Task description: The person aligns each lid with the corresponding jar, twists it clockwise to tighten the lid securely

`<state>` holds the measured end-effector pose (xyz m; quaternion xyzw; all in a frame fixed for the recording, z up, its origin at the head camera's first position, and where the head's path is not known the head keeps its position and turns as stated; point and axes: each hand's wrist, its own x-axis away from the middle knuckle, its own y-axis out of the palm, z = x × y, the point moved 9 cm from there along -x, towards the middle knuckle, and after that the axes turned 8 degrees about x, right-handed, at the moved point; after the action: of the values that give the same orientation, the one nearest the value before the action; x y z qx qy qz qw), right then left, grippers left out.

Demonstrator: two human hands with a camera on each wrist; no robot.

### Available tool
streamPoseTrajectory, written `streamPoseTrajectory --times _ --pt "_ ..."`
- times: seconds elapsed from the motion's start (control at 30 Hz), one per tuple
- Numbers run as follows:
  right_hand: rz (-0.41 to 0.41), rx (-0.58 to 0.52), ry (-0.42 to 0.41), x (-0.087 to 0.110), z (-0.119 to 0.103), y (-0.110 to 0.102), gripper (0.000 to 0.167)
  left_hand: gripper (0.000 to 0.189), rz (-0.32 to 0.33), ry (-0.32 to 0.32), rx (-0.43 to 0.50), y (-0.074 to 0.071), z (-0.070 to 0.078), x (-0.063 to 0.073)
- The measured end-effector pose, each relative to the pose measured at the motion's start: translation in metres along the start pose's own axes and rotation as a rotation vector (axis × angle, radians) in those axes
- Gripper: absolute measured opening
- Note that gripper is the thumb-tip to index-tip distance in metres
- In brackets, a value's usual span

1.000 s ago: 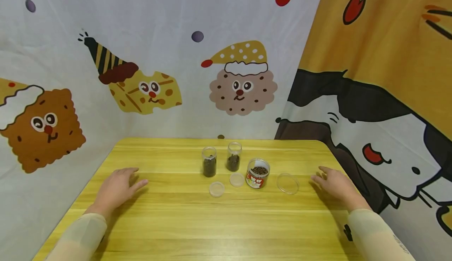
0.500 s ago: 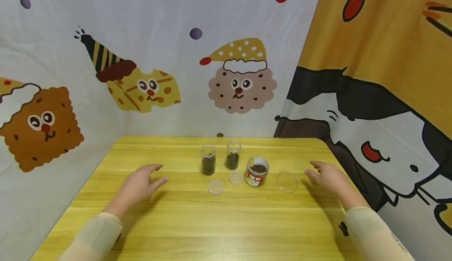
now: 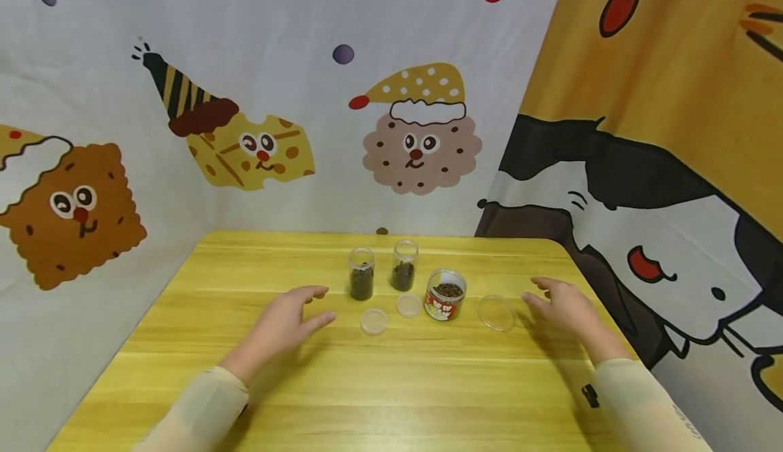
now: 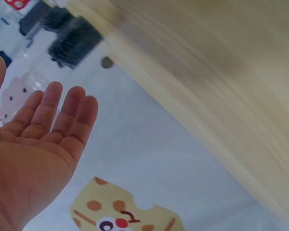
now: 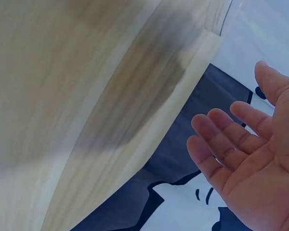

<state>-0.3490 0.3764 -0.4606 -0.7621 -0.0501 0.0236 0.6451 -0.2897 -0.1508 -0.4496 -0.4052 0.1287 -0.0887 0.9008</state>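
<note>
My left hand (image 3: 281, 323) hovers over the table left of two clear jars, its fingers and thumb spread and holding nothing. The nearer jar (image 3: 361, 282) is about two-thirds full of dark pellets; the other jar (image 3: 404, 274), behind it to the right, holds fewer. A wider jar (image 3: 444, 302) with a red label contains brown pellets. None of the three wears a lid. Two small round lids, one (image 3: 374, 321) in front and one (image 3: 408, 305) behind, lie flat on the wood. Beside a larger clear lid (image 3: 496, 328), my right hand (image 3: 569, 309) stays apart with relaxed fingers.
The yellow wooden table (image 3: 391, 391) runs back to a white cloth backdrop (image 3: 275, 30) printed with cartoon snacks. On the right hangs an orange cloth (image 3: 587, 78) with a large cat figure. A small black object (image 3: 590, 395) shows beside the right sleeve.
My left hand has moved right across the table, toward the nearer small jar. My right hand has shifted slightly left. The jars and lids stay in place.
</note>
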Motion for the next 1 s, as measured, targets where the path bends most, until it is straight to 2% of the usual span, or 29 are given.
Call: streamPoseTrajectory --times 0.17,0.5,0.77,1.0 --pt "0.006 -0.015 -0.010 0.004 -0.004 0.003 0.072 0.061 -0.029 -0.020 0.076 0.016 0.011 -0.003" --pt "-0.003 -0.022 -0.028 0.006 -0.014 0.001 0.069 0.057 -0.073 0.020 0.162 0.043 0.041 -0.011" --pt "-0.036 -0.033 -0.047 0.005 -0.027 0.003 0.069 0.067 -0.094 0.017 0.234 0.070 0.065 -0.021" --pt "-0.046 -0.030 -0.070 0.006 -0.035 0.006 0.069 0.078 -0.096 0.005 0.280 0.091 0.078 -0.029"
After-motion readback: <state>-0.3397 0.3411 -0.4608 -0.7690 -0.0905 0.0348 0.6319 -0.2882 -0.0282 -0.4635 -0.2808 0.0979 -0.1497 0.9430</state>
